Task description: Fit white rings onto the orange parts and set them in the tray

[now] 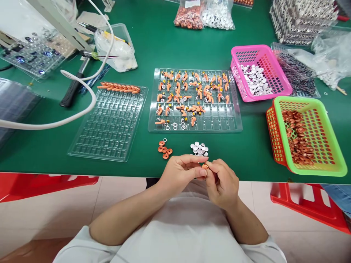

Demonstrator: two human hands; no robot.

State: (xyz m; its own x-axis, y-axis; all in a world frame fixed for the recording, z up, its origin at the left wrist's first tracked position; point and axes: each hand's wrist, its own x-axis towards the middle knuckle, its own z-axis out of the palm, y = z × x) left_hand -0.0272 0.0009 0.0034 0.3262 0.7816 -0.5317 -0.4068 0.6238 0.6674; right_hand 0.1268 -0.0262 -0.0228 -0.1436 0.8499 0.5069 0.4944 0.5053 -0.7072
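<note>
Directions from the hands. Left hand (182,170) and right hand (223,180) both closed, fingertips pinching one small copper piece (204,166) between them, at the near edge of the green surface (252,146); piece mostly covered by fingers, details can't be told. White discs (199,149) in a loose pile just beyond, 12 o'clock. Copper discs (164,149), small group near at 10. Clear tray (216,118) with orange parts scattered over its cells, 12 o'clock, past both piles. Second clear tray (104,128) at 10, row of copper-colored parts (119,87) along its far end. Pink basket (267,97) at 1, holds white pieces. Green basket (323,171) near 3, copper discs inside, nested in a red basket (271,128). Hammer (72,88) far off at 10.
</note>
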